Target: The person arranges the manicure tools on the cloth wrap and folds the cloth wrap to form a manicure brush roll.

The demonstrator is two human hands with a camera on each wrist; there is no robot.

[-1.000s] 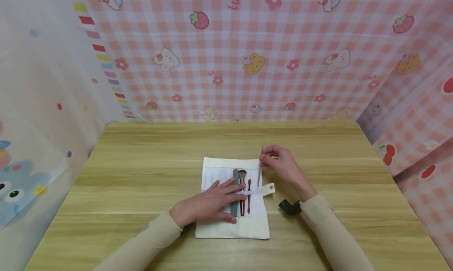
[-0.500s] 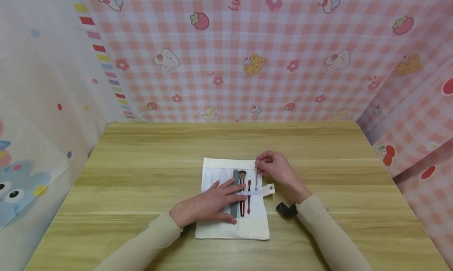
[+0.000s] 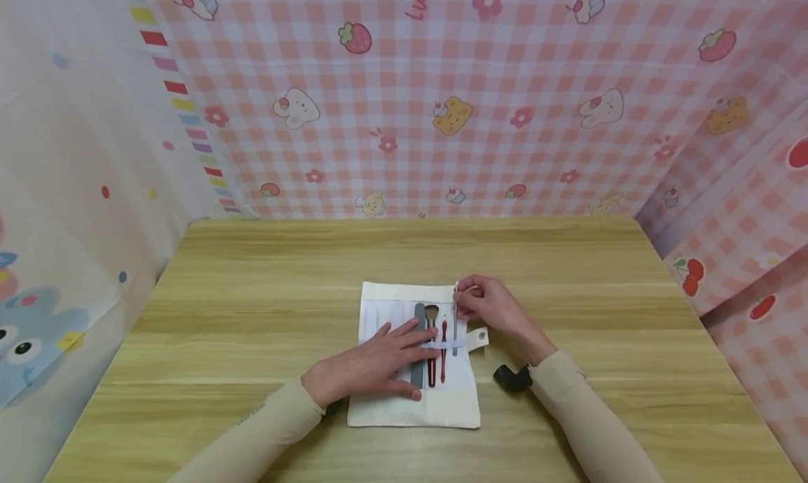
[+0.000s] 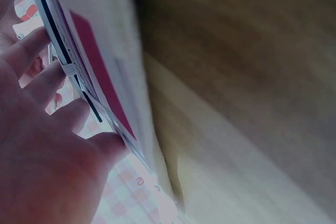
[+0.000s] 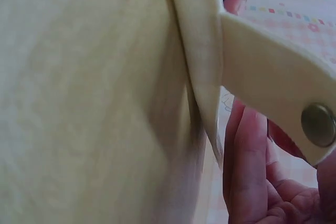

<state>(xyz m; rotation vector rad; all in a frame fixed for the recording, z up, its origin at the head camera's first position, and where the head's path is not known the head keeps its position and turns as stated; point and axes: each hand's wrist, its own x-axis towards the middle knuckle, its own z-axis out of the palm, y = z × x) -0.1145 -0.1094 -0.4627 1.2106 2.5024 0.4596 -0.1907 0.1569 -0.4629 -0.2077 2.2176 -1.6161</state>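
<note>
A cream fabric tool roll (image 3: 442, 414) lies unfolded on the table. My left hand (image 3: 379, 360) rests on it with fingers spread, across a grey nail file (image 3: 418, 376) and a makeup brush (image 3: 432, 378) with a dark red handle. Beside the brush, a slim red manicure tool (image 3: 444, 366) lies under the white elastic band (image 3: 451, 344). At the roll's upper right edge, my right hand (image 3: 495, 304) pinches a thin silver metal tool (image 3: 456, 325) near its top. The tool's lower end passes through the band; its upper end is partly hidden by the fingers.
A strap (image 5: 273, 66) with a metal snap (image 5: 319, 124) sticks out from the roll's right side. A black object (image 3: 513, 378) sits at the right cuff. The wooden table (image 3: 252, 259) meets a pink checked curtain (image 3: 410, 160) behind.
My right hand has moved left and toward the body with the silver tool, which now stands straighter and reaches down below the elastic band. The left hand has stayed in place.
</note>
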